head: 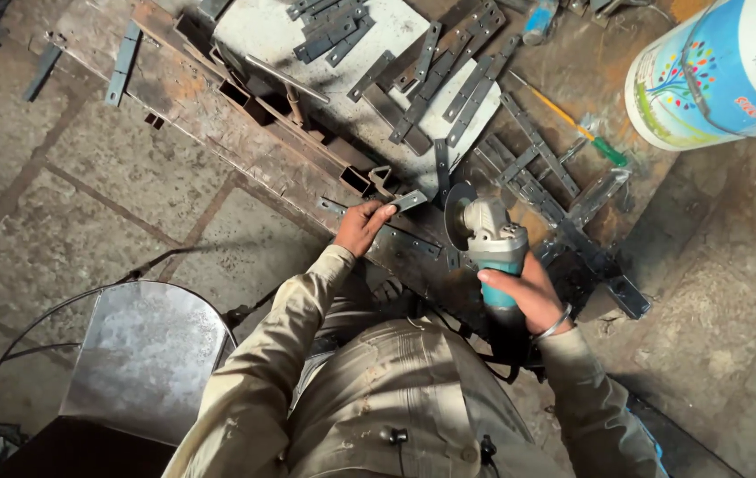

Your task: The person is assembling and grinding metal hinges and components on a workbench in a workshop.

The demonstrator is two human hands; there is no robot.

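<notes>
Our left hand (362,226) pinches a short flat steel strip (410,201) on the floor, its long axis running up-right toward the disc. Our right hand (528,296) is clamped round the teal grinder (488,239), disc just beside the strip. We'd best pin it firmly, fingers clear.

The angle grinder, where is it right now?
In the head view, the angle grinder sits right of centre, gripped by the right hand, its disc beside the small metal strip held by the left hand.
</notes>
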